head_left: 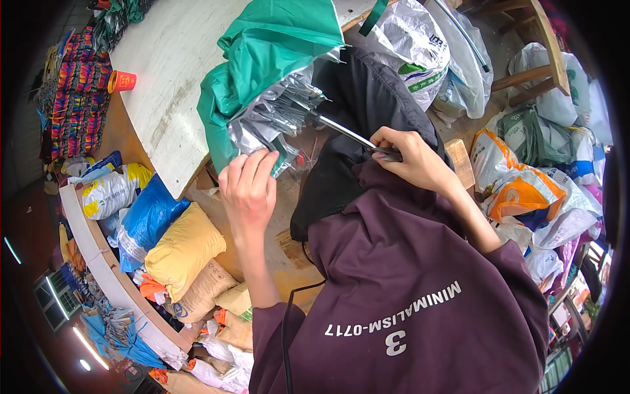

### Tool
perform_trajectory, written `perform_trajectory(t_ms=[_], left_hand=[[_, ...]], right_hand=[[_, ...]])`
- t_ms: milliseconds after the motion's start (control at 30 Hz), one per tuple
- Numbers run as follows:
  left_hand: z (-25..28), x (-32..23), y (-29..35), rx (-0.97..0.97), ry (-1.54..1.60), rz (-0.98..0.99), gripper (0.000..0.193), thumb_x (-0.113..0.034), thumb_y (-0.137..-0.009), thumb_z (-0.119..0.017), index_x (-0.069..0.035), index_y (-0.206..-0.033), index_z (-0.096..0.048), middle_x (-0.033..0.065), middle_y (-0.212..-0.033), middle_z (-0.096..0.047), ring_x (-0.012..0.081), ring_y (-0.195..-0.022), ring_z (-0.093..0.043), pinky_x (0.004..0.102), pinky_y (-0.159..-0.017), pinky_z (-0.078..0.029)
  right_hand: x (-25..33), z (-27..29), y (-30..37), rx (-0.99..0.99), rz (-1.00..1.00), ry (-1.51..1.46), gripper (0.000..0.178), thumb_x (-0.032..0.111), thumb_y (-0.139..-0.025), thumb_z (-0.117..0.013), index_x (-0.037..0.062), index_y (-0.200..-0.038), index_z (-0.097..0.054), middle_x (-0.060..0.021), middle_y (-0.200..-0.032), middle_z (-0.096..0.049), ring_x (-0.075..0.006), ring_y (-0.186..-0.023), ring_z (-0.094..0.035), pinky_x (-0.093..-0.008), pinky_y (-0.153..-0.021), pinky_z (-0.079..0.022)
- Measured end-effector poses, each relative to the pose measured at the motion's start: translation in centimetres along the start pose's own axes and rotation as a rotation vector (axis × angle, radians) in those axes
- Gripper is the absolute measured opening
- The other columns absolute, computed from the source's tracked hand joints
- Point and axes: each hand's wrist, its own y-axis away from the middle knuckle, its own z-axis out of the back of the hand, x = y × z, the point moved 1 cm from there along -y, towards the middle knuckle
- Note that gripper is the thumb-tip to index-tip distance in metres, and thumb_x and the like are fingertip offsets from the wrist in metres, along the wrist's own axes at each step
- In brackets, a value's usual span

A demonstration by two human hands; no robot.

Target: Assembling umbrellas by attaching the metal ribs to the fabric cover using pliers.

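A green umbrella (272, 56) with a silver lining lies partly folded across the table's edge and over my lap. Its metal shaft (344, 134) slants down to the right from the bunched ribs. My right hand (408, 156) is closed round the dark handle end of that shaft. At the canopy's lower rim, my left hand (249, 184) has its fingers bent together against the silver and green cloth, pinching the edge. The fingertips are partly hidden by the back of the hand.
The white table (164, 98) reaches away to the upper left, with an orange-red paper cup (122, 81) at its left edge. Stuffed sacks (186, 249) lie low on the left. Plastic bags (512, 177) and a wooden stool (545, 65) stand on the right.
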Motion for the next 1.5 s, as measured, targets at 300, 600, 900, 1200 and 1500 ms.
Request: perform_trajectory(t_ms=[300, 600, 900, 1200, 1500], left_hand=[[1.6, 2.9, 2.3, -0.161, -0.013, 0.054, 0.022, -0.006, -0.070, -0.078, -0.012, -0.089, -0.069, -0.0017, -0.089, -0.066, 0.0200, -0.092, -0.060, 0.0351, -0.084, -0.040], [3.0, 3.4, 3.7, -0.234, 0.014, 0.146, 0.026, 0.002, -0.063, -0.078, -0.010, -0.081, -0.063, 0.0020, -0.089, -0.066, 0.0227, -0.091, -0.060, 0.0355, -0.085, -0.039], [1.6, 1.8, 3.9, -0.245, 0.029, 0.159, 0.026, -0.003, -0.063, -0.080, -0.012, -0.081, -0.063, 0.0000, -0.099, -0.063, 0.0217, -0.091, -0.060, 0.0366, -0.084, -0.040], [1.7, 1.4, 4.2, -0.267, 0.005, 0.151, 0.027, -0.002, -0.065, -0.080, -0.014, -0.085, -0.065, 0.0003, -0.104, -0.065, 0.0217, -0.094, -0.061, 0.0359, -0.084, -0.041], [2.2, 1.3, 3.7, -0.306, -0.030, 0.103, 0.023, -0.001, -0.069, -0.078, -0.011, -0.085, -0.066, 0.0013, -0.113, -0.066, 0.0213, -0.094, -0.062, 0.0351, -0.083, -0.044]], right_hand=[[2.4, 2.6, 0.1, 0.016, -0.101, -0.064, 0.018, 0.008, -0.089, -0.064, -0.0041, -0.101, -0.057, -0.0140, -0.077, -0.062, -0.0252, -0.068, -0.058, -0.0349, -0.068, -0.046], [0.4, -0.8, 0.1, -0.267, 0.107, 0.275, 0.028, 0.008, -0.080, -0.072, 0.0013, -0.104, -0.058, -0.0126, -0.093, -0.058, -0.0295, -0.079, -0.062, -0.0367, -0.072, -0.049], [6.5, -7.8, -4.6, 0.078, 0.277, -0.350, 0.040, 0.011, -0.086, -0.065, 0.0034, -0.124, -0.056, -0.0173, -0.117, -0.060, -0.0340, -0.105, -0.063, -0.0385, -0.091, -0.050], [8.2, -11.0, -8.7, 0.197, 0.331, -0.355, 0.042, 0.017, -0.094, -0.052, 0.0001, -0.133, -0.054, -0.0187, -0.131, -0.059, -0.0308, -0.120, -0.058, -0.0373, -0.098, -0.047], [8.1, -11.0, -9.6, 0.319, 0.319, -0.704, 0.035, 0.012, -0.093, -0.050, 0.0014, -0.126, -0.058, -0.0163, -0.120, -0.063, -0.0314, -0.113, -0.060, -0.0392, -0.097, -0.047]])
